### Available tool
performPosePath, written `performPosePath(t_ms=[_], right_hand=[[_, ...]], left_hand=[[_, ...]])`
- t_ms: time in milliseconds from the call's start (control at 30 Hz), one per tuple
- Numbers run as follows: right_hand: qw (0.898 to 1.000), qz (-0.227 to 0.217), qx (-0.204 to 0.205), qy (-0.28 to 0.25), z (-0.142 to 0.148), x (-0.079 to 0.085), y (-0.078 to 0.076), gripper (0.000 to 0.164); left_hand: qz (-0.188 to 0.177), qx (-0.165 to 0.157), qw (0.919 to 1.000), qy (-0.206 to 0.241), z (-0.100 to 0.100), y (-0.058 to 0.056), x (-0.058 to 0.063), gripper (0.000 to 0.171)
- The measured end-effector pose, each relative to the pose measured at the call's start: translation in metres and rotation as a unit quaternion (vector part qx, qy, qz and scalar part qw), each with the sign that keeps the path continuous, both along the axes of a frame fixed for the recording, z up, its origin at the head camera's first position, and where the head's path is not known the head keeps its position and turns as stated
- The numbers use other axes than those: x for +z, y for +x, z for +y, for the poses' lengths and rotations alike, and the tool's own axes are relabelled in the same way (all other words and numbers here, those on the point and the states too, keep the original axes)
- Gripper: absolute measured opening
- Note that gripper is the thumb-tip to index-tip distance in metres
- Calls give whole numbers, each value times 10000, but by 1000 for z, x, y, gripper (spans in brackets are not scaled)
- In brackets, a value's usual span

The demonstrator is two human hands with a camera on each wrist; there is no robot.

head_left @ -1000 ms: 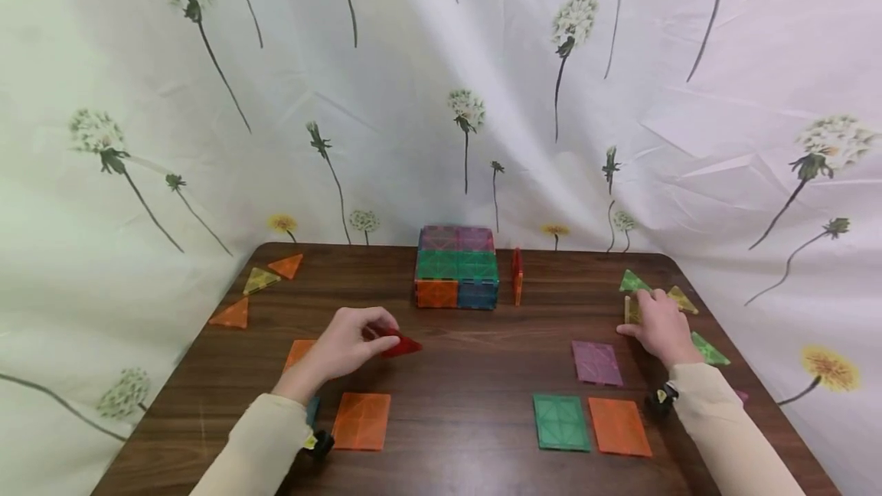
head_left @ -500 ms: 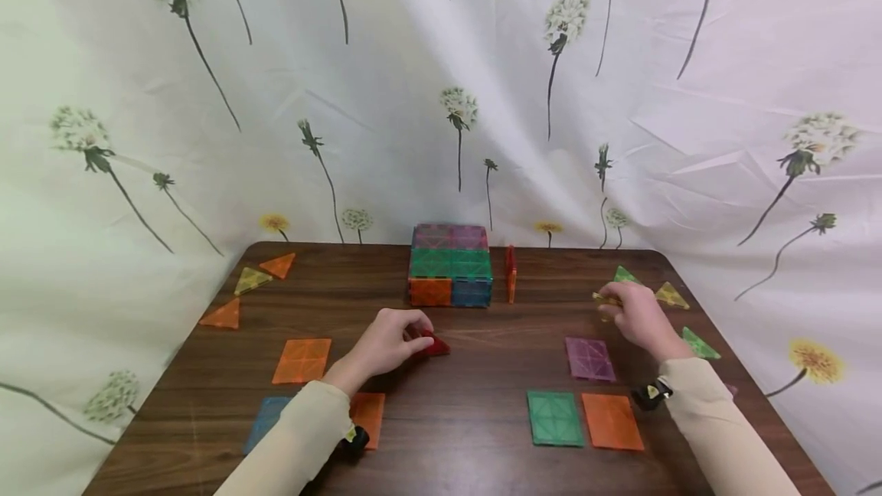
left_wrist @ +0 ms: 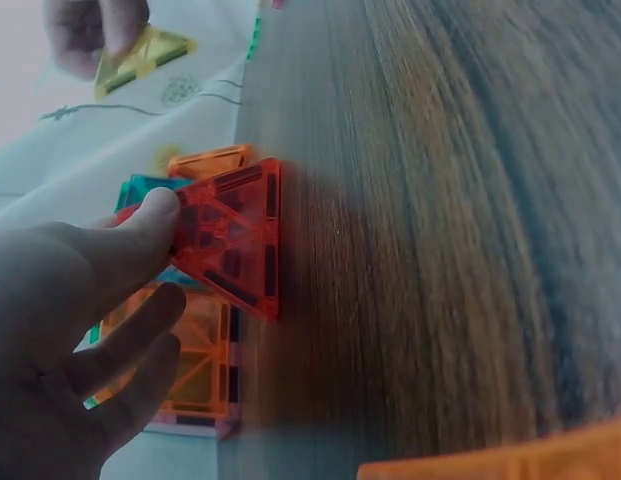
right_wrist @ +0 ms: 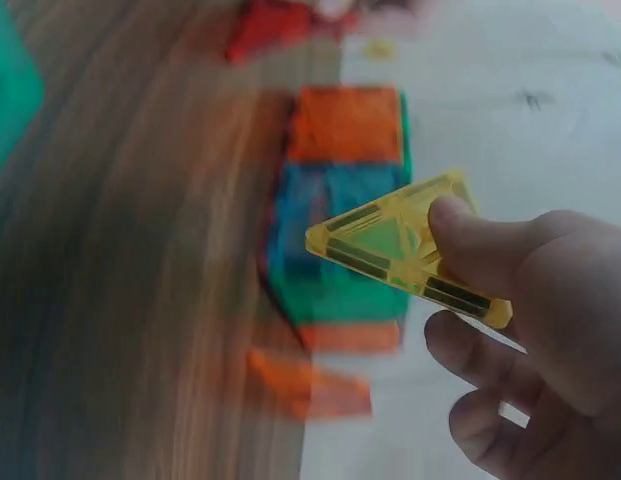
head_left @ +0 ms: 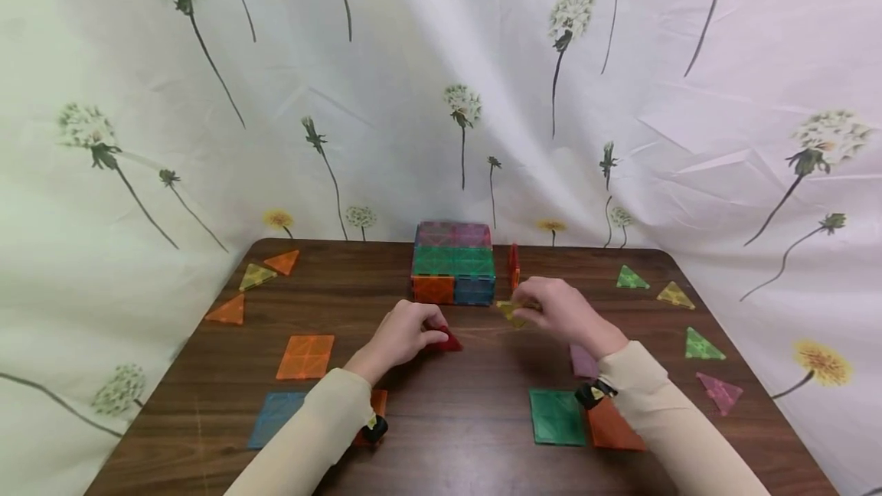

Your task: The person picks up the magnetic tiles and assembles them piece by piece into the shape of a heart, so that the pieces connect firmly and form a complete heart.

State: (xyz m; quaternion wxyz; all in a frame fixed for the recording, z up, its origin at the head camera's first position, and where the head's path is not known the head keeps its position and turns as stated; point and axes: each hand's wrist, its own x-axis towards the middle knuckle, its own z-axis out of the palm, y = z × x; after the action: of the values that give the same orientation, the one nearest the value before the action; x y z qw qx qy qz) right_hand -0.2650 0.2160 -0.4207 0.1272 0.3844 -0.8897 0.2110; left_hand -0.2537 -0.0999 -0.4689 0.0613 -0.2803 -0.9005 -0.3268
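The person's left hand [head_left: 406, 334] pinches a see-through red plastic triangle [left_wrist: 230, 225] low over the dark wood-grained table [head_left: 475, 419]; whether its edge touches the wood I can't tell. Across from it, the right hand [head_left: 561, 312] grips a see-through yellow plastic triangle [right_wrist: 380, 240] between thumb and fingers, lifted clear of the wood. Just behind both stands a low box of multicoloured plastic tiles [head_left: 453, 260], with an upright red-and-orange panel [head_left: 514, 265] near its right side, its foot hidden behind the right hand. The right arm crosses over a purple square [head_left: 583, 360] and partly hides it; a green square [head_left: 556, 417] lies nearer me. The left sleeve [head_left: 331, 419] covers part of a blue square [head_left: 274, 416]. Four loose triangles, including a pink one [head_left: 720, 391], lie along the right edge.
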Motion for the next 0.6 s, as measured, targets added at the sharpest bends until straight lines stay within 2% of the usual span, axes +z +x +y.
performPosePath(t_ms=[100,267,400,600], right_hand=[[9992,-216,327,57,-22,-5,0,10],[9948,-562,848,9,-50,-14,0,5],[9939,-664,871,107,-62,-20,2,6],[9941,-662,772,377,-66,-33,2,2]], left_hand=[[53,-45,10000,62,2,-1,-1,11],[-118,-139,9993,327,4,-1,-2,10],[-195,-254,9987,404,5,-1,-2,9],[-257,-154,9988,381,3,-1,-4,8]])
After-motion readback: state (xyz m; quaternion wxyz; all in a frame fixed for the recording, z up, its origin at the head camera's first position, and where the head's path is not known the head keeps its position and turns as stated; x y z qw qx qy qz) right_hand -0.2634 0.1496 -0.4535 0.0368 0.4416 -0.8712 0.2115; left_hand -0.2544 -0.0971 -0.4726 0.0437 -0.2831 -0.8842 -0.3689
